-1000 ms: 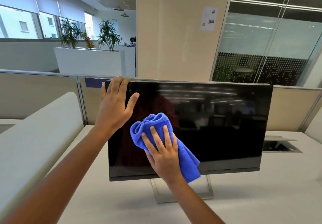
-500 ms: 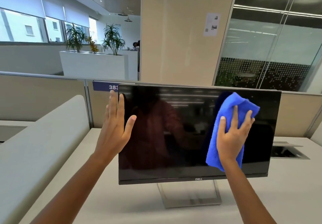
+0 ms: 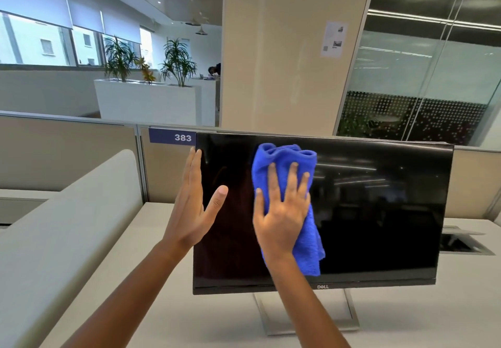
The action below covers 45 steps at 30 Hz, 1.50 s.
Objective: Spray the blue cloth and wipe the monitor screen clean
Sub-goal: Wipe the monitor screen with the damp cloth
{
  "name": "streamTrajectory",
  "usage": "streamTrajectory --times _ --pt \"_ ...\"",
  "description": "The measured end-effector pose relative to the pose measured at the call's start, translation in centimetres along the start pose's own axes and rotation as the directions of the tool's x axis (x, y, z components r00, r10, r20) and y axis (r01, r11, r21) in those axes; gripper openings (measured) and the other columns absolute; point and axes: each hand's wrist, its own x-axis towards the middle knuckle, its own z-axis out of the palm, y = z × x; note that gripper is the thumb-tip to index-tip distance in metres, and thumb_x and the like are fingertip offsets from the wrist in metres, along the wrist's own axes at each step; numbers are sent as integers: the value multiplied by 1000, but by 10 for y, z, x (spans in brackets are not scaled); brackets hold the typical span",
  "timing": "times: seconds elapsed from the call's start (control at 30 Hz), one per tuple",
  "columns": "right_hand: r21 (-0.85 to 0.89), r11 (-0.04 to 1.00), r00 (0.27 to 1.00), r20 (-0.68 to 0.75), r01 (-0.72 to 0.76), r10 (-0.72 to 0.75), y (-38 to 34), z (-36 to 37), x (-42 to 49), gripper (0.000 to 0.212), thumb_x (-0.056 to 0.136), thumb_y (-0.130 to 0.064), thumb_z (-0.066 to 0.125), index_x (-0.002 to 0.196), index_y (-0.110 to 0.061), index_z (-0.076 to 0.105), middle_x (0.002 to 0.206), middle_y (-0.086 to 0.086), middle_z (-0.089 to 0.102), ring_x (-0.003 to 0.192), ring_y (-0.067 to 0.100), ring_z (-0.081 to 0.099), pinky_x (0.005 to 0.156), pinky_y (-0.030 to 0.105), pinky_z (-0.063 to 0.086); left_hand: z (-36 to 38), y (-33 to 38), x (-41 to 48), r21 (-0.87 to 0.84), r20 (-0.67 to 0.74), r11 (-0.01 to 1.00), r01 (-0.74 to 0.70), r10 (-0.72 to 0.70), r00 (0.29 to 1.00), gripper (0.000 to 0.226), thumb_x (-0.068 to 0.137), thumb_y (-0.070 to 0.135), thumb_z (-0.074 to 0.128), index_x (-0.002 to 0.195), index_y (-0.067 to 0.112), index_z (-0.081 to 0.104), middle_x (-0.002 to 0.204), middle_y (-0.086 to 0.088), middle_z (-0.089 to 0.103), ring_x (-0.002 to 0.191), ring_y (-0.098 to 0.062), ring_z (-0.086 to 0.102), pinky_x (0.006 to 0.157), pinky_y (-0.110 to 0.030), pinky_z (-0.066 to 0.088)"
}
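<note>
Blue cloth: bunched and creased, folds puffed up at the top, a loose tail hanging down. It lies against the upper left-centre of the monitor screen. The screen is dark and glossy, with ceiling lights mirrored in it and a logo on the bottom bezel.

Your right hand: unclenched, fingers straight and spread, palm pressing the cloth flat to the glass. The thumb lies at the cloth's left side.

Your left hand: also released and holding nothing. Its fingers are straight and together along the monitor's left edge, thumb spread out over the screen. Cannot tell whether it touches.

Around: the monitor sits on a silver stand on the pale counter. A cable hatch lies to the right and a curved white divider to the left. Behind are a partition tag reading 383, a beige pillar and a white planter. Your forearms cross the lower left of the screen.
</note>
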Motion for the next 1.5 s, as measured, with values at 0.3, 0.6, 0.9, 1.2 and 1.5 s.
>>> streamTrajectory --times 0.3,0.6,0.9,1.2,1.5 --pt "-19 980 981 10 196 -196 -12 10 -17 51 90 -43 49 138 -29 39 146 8 37 135 36 34 105 48 37 -1 2 2 -36 23 999 2 -1 1000 106 67 86 19 145 16 5 149 13 0 141 -2 -1 101 7 -1" --pt "20 906 906 23 422 -423 14 -6 -17 42 89 -40 51 130 -30 50 140 3 45 133 31 39 102 46 42 -7 -9 1 -44 26 998 48 -47 999 81 81 64 23 146 18 8 153 12 6 141 1 5 114 -17 8" --pt "47 956 950 -104 -290 294 65 -23 33 44 92 -31 45 131 -12 52 145 29 32 132 52 28 100 59 36 2 -17 -10 -158 25 978 134 -132 991 52 86 46 23 134 40 4 135 39 7 118 36 3 94 12 7" --pt "-3 1000 998 -56 -24 24 -25 7 24 42 90 -35 48 129 -20 55 139 18 47 129 45 40 98 52 42 5 -15 -12 -276 -9 953 124 -131 991 56 81 62 27 131 46 10 139 37 13 129 25 10 104 2 11" --pt "68 931 932 27 359 -361 -58 22 -25 39 95 -37 40 132 -28 48 140 5 48 134 33 34 106 44 35 5 -12 -12 -442 -34 897 33 -53 998 81 78 76 29 138 22 28 142 8 40 132 -3 37 107 -16 31"
